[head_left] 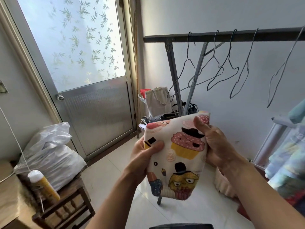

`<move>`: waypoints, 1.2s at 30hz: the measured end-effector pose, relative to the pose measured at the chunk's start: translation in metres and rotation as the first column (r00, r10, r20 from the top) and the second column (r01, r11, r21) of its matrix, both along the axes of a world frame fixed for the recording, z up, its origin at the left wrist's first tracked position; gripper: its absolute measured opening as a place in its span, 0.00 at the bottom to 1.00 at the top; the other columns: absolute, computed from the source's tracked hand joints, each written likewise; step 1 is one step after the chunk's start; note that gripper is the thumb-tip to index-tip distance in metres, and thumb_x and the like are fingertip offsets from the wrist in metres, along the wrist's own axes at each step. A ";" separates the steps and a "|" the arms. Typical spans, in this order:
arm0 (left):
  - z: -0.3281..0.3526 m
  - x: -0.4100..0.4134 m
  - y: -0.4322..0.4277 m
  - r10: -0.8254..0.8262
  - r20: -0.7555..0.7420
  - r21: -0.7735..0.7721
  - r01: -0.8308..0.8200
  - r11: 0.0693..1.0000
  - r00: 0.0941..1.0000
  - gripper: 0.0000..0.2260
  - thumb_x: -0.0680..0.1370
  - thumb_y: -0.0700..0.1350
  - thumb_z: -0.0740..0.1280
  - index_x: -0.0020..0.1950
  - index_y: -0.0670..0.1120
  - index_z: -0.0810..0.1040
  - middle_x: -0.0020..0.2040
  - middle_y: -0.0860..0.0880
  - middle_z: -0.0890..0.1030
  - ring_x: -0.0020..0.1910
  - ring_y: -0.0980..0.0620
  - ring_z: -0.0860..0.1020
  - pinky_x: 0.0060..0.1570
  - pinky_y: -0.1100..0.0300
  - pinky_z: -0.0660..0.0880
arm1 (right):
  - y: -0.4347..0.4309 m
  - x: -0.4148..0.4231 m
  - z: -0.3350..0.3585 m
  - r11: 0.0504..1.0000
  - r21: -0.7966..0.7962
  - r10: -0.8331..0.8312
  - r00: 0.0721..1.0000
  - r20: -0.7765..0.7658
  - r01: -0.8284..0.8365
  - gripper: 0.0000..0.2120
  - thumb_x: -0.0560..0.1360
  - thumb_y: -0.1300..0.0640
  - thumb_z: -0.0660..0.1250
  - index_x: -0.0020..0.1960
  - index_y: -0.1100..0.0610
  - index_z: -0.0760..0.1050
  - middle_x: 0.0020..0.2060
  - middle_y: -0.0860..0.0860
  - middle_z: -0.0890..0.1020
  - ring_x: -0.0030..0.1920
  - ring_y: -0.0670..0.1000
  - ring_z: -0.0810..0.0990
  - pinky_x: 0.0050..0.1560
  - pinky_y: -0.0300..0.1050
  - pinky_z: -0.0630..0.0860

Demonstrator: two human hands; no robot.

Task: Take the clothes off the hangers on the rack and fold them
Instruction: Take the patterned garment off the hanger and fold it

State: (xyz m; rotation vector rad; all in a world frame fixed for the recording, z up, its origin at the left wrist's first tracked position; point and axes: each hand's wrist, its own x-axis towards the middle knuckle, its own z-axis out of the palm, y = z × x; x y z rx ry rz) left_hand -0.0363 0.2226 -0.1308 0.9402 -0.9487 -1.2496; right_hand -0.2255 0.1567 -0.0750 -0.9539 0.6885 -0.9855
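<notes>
Holding a folded cupcake-print garment (178, 156) upright at the centre of the frame, the left hand (143, 156) and the right hand (217, 146) clamp it from either side. The left thumb presses on the printed front at the cloth's left edge, and the right thumb lies over the upper right corner. The fingers of both hands wrap round behind the cloth and are mostly hidden, so each hand is grasping the garment. The garment hangs in the air above the pale tiled floor (118, 176), touching nothing but the hands.

Behind it, in the upper right of the frame, wire hangers (229, 63) hang from the dark bar of the clothes rack (206, 37). At the right edge sits a stack of folded clothes (287, 162) in blues and greens.

Below the rack's left end stands a canvas tote bag (157, 101); its contents do not show. Just left of it, a white wire basket (142, 98) holds something red. A black handbag (166, 116) lies in front of the tote. In the lower left, a bulging white plastic sack (52, 151) rests on a wooden stool (72, 204), with a yellow bottle (43, 185) just beside it.
</notes>
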 end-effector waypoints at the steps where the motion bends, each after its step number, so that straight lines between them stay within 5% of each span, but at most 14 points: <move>1: 0.003 -0.001 -0.001 0.038 0.002 0.008 -0.038 0.999 0.999 0.20 0.74 0.40 0.73 0.63 0.36 0.73 0.53 0.35 0.83 0.45 0.40 0.84 0.40 0.50 0.83 | 0.000 0.000 0.000 1.000 -0.007 -0.008 1.000 0.004 0.008 0.20 0.69 0.53 0.70 0.54 0.67 0.77 0.49 0.64 0.84 0.45 0.61 0.85 0.41 0.54 0.83; 7: 0.008 -0.004 0.002 -0.040 -0.100 0.144 0.054 0.988 0.994 0.22 0.72 0.48 0.72 0.63 0.40 0.75 0.53 0.38 0.84 0.46 0.42 0.84 0.43 0.50 0.83 | 0.001 0.001 -0.001 0.999 -0.030 -0.016 0.999 0.043 0.017 0.15 0.70 0.57 0.68 0.54 0.63 0.78 0.46 0.61 0.85 0.43 0.59 0.85 0.39 0.52 0.82; 11: 0.011 -0.005 -0.002 0.075 -0.147 0.001 -0.076 0.997 0.986 0.28 0.71 0.41 0.76 0.67 0.45 0.69 0.52 0.39 0.84 0.45 0.39 0.84 0.39 0.50 0.83 | 0.002 0.002 0.002 1.000 -0.001 0.013 0.999 0.034 -0.013 0.16 0.74 0.57 0.67 0.59 0.64 0.76 0.50 0.62 0.84 0.46 0.60 0.85 0.41 0.53 0.83; 15: 0.016 -0.009 -0.004 0.225 -0.112 -0.151 -0.240 0.959 0.968 0.37 0.69 0.37 0.72 0.72 0.57 0.61 0.51 0.38 0.83 0.46 0.34 0.83 0.37 0.46 0.83 | 0.003 0.008 0.008 0.991 0.000 -0.130 0.990 0.046 0.130 0.23 0.74 0.61 0.68 0.67 0.63 0.68 0.53 0.65 0.82 0.44 0.59 0.85 0.39 0.54 0.83; 19: 0.021 -0.014 -0.002 0.312 -0.117 -0.224 -0.331 0.917 0.943 0.42 0.67 0.37 0.74 0.74 0.61 0.59 0.56 0.32 0.79 0.47 0.32 0.83 0.40 0.41 0.82 | -0.002 0.005 0.005 0.976 -0.046 -0.216 0.960 -0.177 0.211 0.42 0.70 0.56 0.72 0.78 0.55 0.53 0.68 0.59 0.73 0.55 0.56 0.81 0.49 0.53 0.81; 24: 0.026 -0.013 0.003 0.303 -0.048 -0.259 -0.304 0.917 0.952 0.34 0.68 0.37 0.72 0.69 0.59 0.66 0.49 0.39 0.84 0.45 0.36 0.84 0.38 0.47 0.82 | 0.003 -0.004 0.015 0.965 -0.246 -0.215 0.819 -0.531 0.094 0.19 0.75 0.49 0.70 0.63 0.51 0.74 0.53 0.52 0.81 0.44 0.46 0.79 0.33 0.35 0.73; 27: 0.031 -0.009 0.003 0.282 0.008 -0.294 -0.268 0.918 0.959 0.33 0.67 0.37 0.73 0.69 0.57 0.67 0.50 0.41 0.84 0.46 0.38 0.84 0.38 0.49 0.82 | 0.001 -0.015 0.017 0.833 -0.552 -0.442 0.556 -0.704 -0.038 0.29 0.65 0.31 0.67 0.60 0.47 0.75 0.56 0.50 0.74 0.57 0.47 0.73 0.52 0.41 0.72; 29: 0.035 -0.007 0.002 0.259 0.054 -0.320 -0.229 0.919 0.964 0.34 0.68 0.36 0.73 0.69 0.55 0.67 0.49 0.41 0.85 0.45 0.38 0.84 0.38 0.48 0.82 | 0.007 -0.012 0.026 0.703 -0.679 -0.521 0.495 -0.695 -0.213 0.45 0.57 0.24 0.68 0.68 0.45 0.69 0.62 0.46 0.66 0.65 0.45 0.61 0.66 0.48 0.63; 33: 0.046 -0.011 0.000 0.211 0.155 -0.369 -0.141 0.918 0.965 0.34 0.69 0.33 0.72 0.70 0.53 0.66 0.48 0.41 0.85 0.42 0.40 0.84 0.37 0.49 0.82 | 0.014 0.010 0.031 0.502 -0.626 -0.554 0.334 -0.762 -0.597 0.62 0.55 0.25 0.69 0.78 0.49 0.45 0.73 0.46 0.64 0.68 0.47 0.64 0.73 0.60 0.57; 36: 0.053 -0.011 -0.002 0.199 0.198 -0.386 -0.110 0.916 0.960 0.34 0.69 0.33 0.72 0.70 0.53 0.65 0.48 0.42 0.85 0.42 0.41 0.85 0.36 0.52 0.82 | 0.007 0.015 0.022 0.524 -0.700 -0.541 0.446 -0.713 -0.485 0.55 0.61 0.37 0.75 0.78 0.49 0.48 0.55 0.46 0.81 0.52 0.50 0.80 0.64 0.59 0.71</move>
